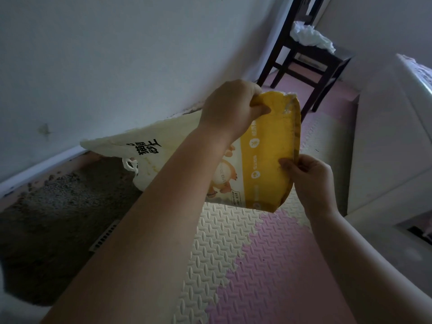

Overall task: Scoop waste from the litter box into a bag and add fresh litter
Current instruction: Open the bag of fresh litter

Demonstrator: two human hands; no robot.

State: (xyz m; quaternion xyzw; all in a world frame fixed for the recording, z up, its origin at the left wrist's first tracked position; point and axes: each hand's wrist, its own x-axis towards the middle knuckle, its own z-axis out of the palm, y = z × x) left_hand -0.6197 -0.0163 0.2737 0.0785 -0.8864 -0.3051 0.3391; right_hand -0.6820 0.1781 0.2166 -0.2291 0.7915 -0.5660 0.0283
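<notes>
The left hand (230, 106) is gripping the upper yellow corner of the litter bag (268, 160), the right hand (308, 181) is pinching its lower edge, and the bag's far end is tilting down over the grey litter (58, 202).

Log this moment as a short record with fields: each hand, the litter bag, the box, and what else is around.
left hand: grips upper corner of the litter bag's yellow end
right hand: pinches lower edge of the same end
litter bag: lifted, tilted, cream end down toward the litter box
grey litter: fills the box
pouring: cannot tell
white plastic bag: partly hidden behind litter bag
foam mat: cream and pink
chair: dark, in the background
</notes>
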